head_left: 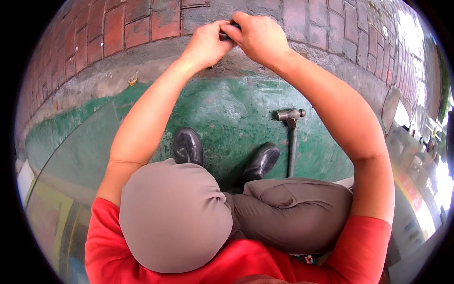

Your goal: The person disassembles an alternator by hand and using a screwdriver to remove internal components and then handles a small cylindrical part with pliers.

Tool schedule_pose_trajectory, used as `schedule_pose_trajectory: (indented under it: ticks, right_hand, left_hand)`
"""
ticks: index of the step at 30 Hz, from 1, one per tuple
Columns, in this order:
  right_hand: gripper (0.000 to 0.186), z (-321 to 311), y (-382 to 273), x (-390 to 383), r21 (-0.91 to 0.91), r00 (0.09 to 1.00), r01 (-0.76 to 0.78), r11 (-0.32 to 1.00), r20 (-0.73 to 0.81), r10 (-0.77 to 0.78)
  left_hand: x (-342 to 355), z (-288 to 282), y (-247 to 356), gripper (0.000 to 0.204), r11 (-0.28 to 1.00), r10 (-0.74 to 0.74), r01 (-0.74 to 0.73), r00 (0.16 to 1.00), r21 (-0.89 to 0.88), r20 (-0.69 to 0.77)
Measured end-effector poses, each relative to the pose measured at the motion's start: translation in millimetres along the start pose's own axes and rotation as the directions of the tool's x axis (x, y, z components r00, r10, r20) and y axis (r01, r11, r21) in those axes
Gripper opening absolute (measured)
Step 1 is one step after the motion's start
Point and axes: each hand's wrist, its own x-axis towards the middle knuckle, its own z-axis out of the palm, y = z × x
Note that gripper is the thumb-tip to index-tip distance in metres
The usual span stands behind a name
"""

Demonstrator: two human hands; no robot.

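At the far side of the view, both my arms stretch forward and my hands meet above the brick paving. My left hand (208,43) has its fingers closed on a small dark object (223,36). Pressed against it, my right hand (261,39) is closed on the same dark piece, its thumb lying over it. Most of the object is hidden by my fingers, so its kind cannot be made out. On the green floor, closer to me and to the right, lies a ball-peen hammer (292,137) with a grey metal head; neither hand touches it.
Below my hands, a concrete edge (156,54) separates the red brick paving (137,28) from the worn green floor (222,99). My dark shoes (187,146) and bent knees in grey-brown trousers (175,217) are near. A small yellowish scrap (133,81) lies left.
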Motion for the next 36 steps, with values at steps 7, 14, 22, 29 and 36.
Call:
schedule_pose_trajectory:
  ticks: [7, 14, 22, 29, 36]
  right_hand:
    - [0.047, -15.7, 29.4, -27.9, 0.18, 0.999, 0.002, 0.984, -0.046, 0.006]
    - [0.041, -25.9, 153.6, -212.8, -0.002, 0.909, -0.412, 0.911, 0.071, 0.411]
    - [0.054, 54.0, 142.2, -361.9, -0.141, 0.626, -0.664, 0.734, 0.432, 0.65]
    - [0.05, 73.2, 137.5, -356.7, -0.053, 0.651, -0.688, 0.723, 0.396, 0.648]
    - [0.047, 81.6, 137.6, -344.4, -0.045, 0.657, -0.671, 0.74, 0.428, 0.621]
  left_hand:
    - [-0.3, 2.2, -21.7, 0.032, 0.993, -0.015, 0.027, 0.995, 0.118, -0.095]
    - [7.0, 13.8, -60.7, 0.026, 0.961, -0.072, 0.047, 0.994, -0.271, -0.085]
    - [9.7, 19.6, -57.3, 0.027, 0.971, -0.063, 0.04, 0.994, -0.237, -0.088]
    - [10.7, 18.0, -52.8, 0.028, 0.982, -0.068, 0.051, 0.994, -0.183, -0.089]
    - [10.3, 25.2, -51.8, 0.027, 0.978, -0.059, 0.039, 0.994, -0.206, -0.091]
